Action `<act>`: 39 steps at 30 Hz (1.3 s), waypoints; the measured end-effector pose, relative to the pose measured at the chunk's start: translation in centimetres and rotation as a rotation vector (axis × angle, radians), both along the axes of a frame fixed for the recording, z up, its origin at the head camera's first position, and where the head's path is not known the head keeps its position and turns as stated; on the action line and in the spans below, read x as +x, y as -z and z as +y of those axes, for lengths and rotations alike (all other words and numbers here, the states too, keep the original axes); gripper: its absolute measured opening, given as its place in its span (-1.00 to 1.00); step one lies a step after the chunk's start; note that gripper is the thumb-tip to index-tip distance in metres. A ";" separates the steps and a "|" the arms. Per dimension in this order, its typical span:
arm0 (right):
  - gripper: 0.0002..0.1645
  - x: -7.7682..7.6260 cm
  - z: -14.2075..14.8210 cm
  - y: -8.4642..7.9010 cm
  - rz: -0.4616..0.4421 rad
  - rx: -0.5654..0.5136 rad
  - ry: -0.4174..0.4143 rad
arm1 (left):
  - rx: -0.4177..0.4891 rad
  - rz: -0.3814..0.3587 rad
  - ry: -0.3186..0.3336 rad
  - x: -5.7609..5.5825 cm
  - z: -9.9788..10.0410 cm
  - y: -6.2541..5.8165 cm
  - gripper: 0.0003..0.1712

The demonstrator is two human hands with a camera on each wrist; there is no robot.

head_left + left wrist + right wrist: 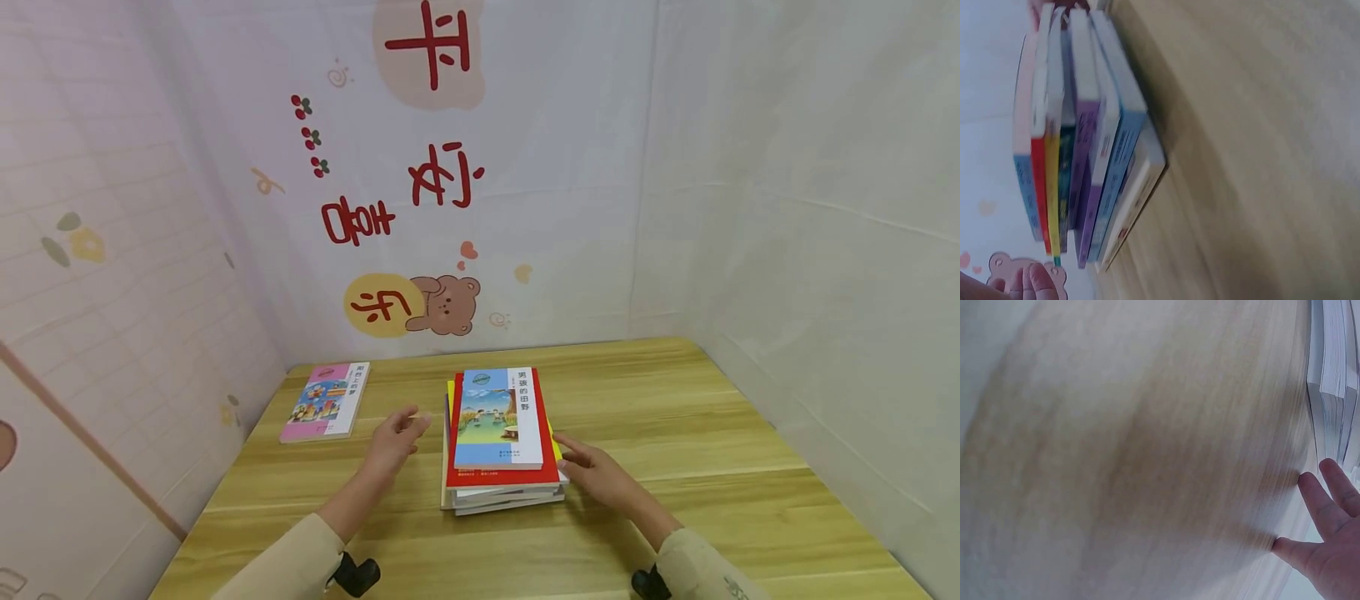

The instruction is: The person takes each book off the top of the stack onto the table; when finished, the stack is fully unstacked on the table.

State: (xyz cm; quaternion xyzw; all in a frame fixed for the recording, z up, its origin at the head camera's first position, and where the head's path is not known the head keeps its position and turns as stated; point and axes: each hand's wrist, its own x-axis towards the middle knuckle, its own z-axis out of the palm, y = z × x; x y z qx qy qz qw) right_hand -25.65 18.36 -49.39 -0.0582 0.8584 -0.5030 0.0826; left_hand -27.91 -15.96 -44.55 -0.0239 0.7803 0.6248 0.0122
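The stack of books (498, 429) sits between my hands, probably so both its sides are within reach; a pink book (324, 402) lies apart, left. My left hand (393, 440), loosely curved, holds nothing; my right hand (597, 475) spreads its fingers at the stack's right edge, contact hard to tell.

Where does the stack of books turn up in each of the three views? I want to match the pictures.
Head: the stack of books is in the lower middle.
Left wrist: upper left, turned sideways in the picture, spines showing.
Right wrist: only part shows, page edges cut off at the upper right.
Shared landmark: the wood-grain table.
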 end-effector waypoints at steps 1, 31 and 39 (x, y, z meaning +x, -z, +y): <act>-0.39 0.0 0.0 0.0 0.000 0.002 0.000 | -0.004 0.000 0.004 0.2 0.4 0.2 -0.24; -0.37 0.0 0.1 0.1 -0.005 0.016 0.012 | -0.028 -0.069 0.041 2.5 5.1 3.6 -0.03; -0.36 0.1 0.0 0.0 -0.003 0.016 0.010 | -0.053 -0.057 0.023 2.8 5.4 3.3 -0.07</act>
